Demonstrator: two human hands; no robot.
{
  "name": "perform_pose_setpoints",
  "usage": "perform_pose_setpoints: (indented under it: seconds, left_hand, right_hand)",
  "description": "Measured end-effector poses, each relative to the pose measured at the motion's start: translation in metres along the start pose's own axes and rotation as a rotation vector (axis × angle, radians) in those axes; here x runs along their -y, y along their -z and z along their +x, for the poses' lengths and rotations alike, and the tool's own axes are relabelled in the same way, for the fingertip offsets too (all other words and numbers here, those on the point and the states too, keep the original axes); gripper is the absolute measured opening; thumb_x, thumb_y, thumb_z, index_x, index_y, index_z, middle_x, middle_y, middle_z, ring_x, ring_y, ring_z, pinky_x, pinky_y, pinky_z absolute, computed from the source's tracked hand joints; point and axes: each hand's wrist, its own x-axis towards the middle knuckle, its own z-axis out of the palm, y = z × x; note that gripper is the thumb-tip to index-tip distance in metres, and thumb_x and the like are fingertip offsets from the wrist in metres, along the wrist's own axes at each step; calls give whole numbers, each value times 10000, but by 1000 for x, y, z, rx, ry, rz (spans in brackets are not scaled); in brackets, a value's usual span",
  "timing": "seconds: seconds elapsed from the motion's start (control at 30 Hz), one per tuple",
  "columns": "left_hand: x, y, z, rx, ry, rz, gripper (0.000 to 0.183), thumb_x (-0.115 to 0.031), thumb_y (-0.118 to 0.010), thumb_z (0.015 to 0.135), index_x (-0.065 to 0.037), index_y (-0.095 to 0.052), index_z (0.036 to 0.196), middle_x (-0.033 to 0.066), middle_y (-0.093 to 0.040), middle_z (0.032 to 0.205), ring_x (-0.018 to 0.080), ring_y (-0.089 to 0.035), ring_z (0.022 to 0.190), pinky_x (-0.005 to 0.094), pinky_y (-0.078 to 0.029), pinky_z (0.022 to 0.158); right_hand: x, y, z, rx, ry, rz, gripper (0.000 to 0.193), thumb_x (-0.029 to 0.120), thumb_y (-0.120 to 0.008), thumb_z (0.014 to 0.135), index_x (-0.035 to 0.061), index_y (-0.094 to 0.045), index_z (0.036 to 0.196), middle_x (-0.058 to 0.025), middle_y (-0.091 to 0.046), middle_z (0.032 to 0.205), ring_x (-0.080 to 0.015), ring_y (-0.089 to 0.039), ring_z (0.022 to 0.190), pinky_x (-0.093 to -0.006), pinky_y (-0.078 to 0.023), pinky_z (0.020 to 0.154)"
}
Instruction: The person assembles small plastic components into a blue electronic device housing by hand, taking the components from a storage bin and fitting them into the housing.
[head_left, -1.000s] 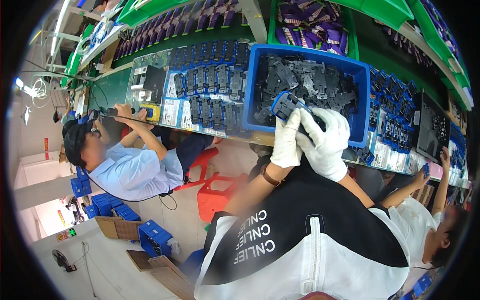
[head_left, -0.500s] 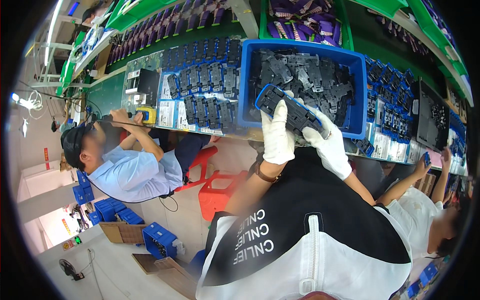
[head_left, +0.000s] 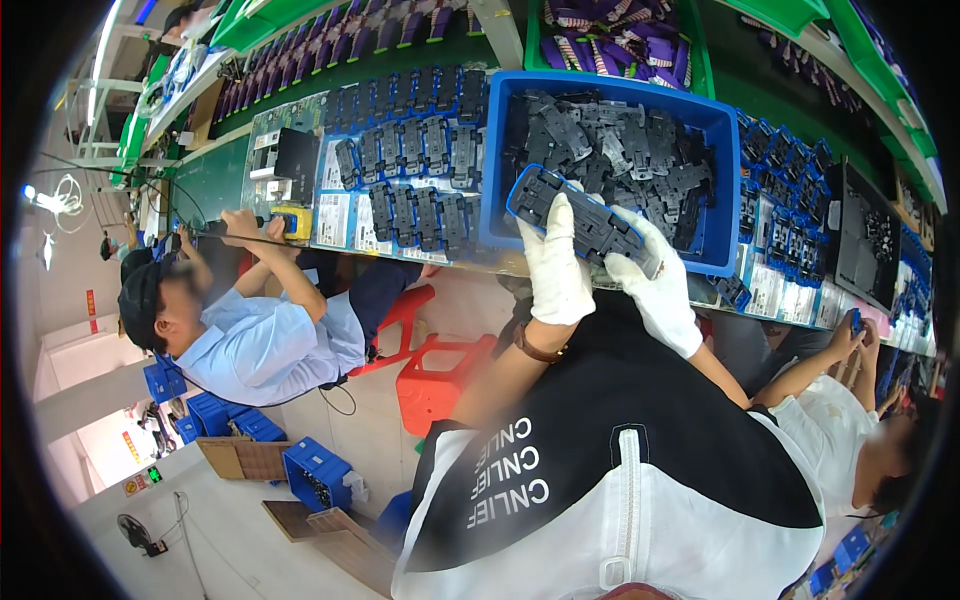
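Note:
Between my gloved hands is a toy car (head_left: pixel 585 222), its black underside facing up and a blue body edge showing around it. My left hand (head_left: pixel 556 268), in a white glove, grips the car's left part from the near side, fingers across the underside. Around its right end closes my right hand (head_left: pixel 652 285), also in a white glove. The car is tilted over the near wall of a blue bin (head_left: pixel 728 165). Inside the bin lie many loose black plastic chassis parts (head_left: pixel 632 150).
Rows of cars with black undersides (head_left: pixel 412 148) lie left of the bin; more blue-edged cars (head_left: pixel 785 225) lie right, near a black tray (head_left: pixel 865 240). A green crate (head_left: pixel 690 60) stands behind. Co-workers sit at both sides; a red stool (head_left: pixel 432 385) stands at the lower left.
My hands stay on the car, which has shifted very slightly. The right co-worker's hands have come closer together. The view has moved a little.

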Motion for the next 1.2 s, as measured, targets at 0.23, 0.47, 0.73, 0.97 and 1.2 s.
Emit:
perform_pose_setpoints:
  seconds: [0.23, 0.47, 0.73, 0.97, 1.2]
  left_hand:
    - [-3, -2, -3, 11, -73, 78, 283, -160, -530, 965, -112, -451, 1233, 90, -583, 1102, 225, -606, 950, 386, -531, 835]
    - [-7, -3, -3, 69, -35, -12, 317, -153, -562, 944, -101, -452, 1236, 95, -582, 1129, 242, -608, 1014, 403, -524, 879]
    - [-16, 14, 9, 91, -7, 161, 297, -203, -577, 943, -52, -504, 1188, 96, -614, 1109, 232, -615, 1010, 382, -503, 904]
    - [-16, 45, 19, 17, 102, 212, 512, -159, -582, 946, -86, -341, 1392, 44, -518, 1230, 131, -513, 1090, 282, -413, 967]
    - [-112, 122, 101, -450, -84, 446, 779, -396, -545, 953, 61, -168, 1459, 176, -390, 1410, 236, -417, 1260, 333, -354, 1043]
  right_hand:
    - [-7, -2, 2, -16, 26, -8, 525, 61, -652, 850, -3, -457, 1333, -89, -548, 1211, -133, -528, 1068, -275, -444, 916]
    - [-8, 3, 11, -75, -63, 13, 447, 105, -641, 863, 9, -526, 1284, -58, -597, 1133, -114, -538, 1024, -251, -435, 889]
    - [-25, -2, 15, -44, 39, 34, 468, 141, -661, 879, -5, -504, 1294, -68, -550, 1222, -129, -513, 1098, -267, -410, 943]
    - [-43, -24, 33, -41, 5, -1, 485, 119, -650, 884, -16, -470, 1315, -85, -510, 1300, -147, -483, 1182, -288, -371, 1013]
    - [-40, -28, 66, 65, 71, -430, 445, 148, -583, 902, -5, -492, 1310, -120, -578, 1201, -188, -574, 1068, -302, -452, 919]
